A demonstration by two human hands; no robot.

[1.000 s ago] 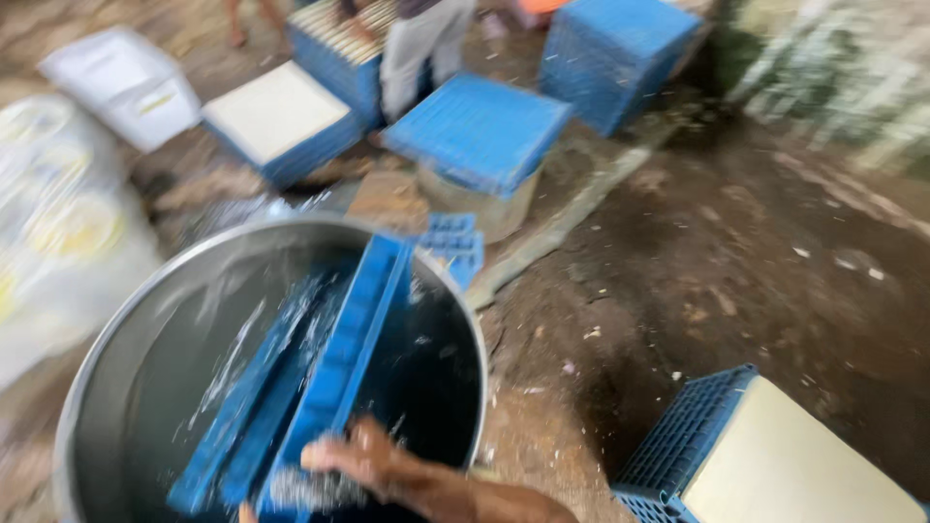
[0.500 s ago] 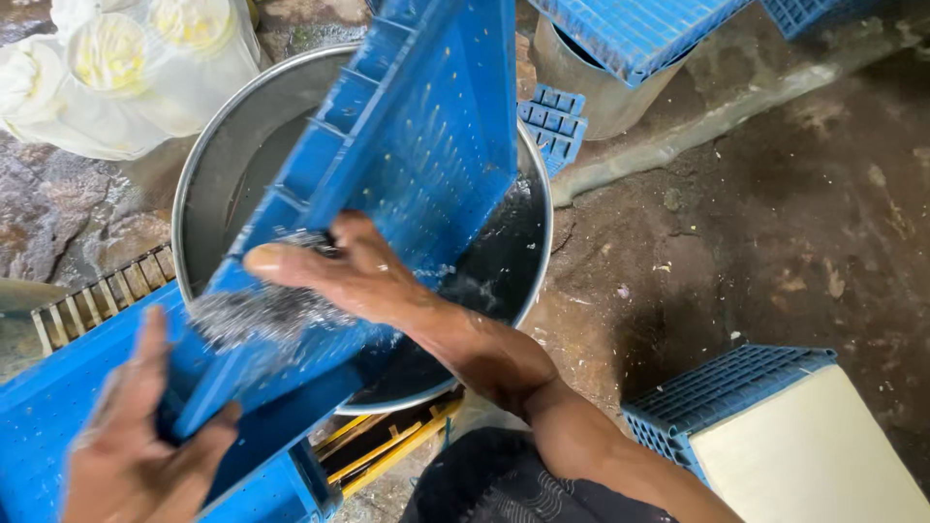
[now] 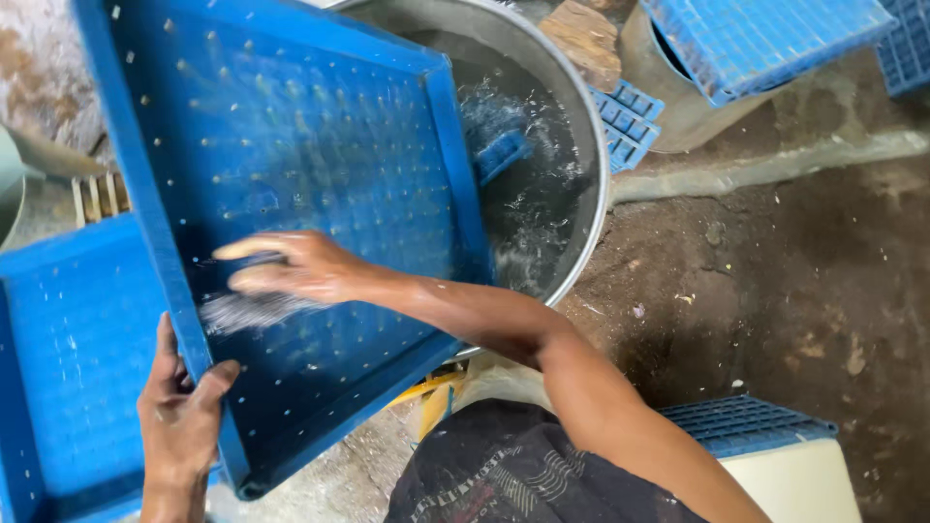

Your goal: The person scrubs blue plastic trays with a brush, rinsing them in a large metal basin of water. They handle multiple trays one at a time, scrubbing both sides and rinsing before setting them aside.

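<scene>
Tilting over a steel basin [image 3: 581,116] of water was a perforated blue tray [image 3: 320,165], wet; left hand [image 3: 179,412] grasped its rim, right hand [image 3: 291,266] clenched a scrubber [image 3: 247,310] against it. Floor: dark packed earth [image 3: 775,271].

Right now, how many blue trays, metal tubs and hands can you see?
Blue trays: 5, counting the held tray, one at left, one at top right, one at the corner, one at bottom right
Metal tubs: 1
Hands: 2, left hand, right hand
Total: 8
</scene>
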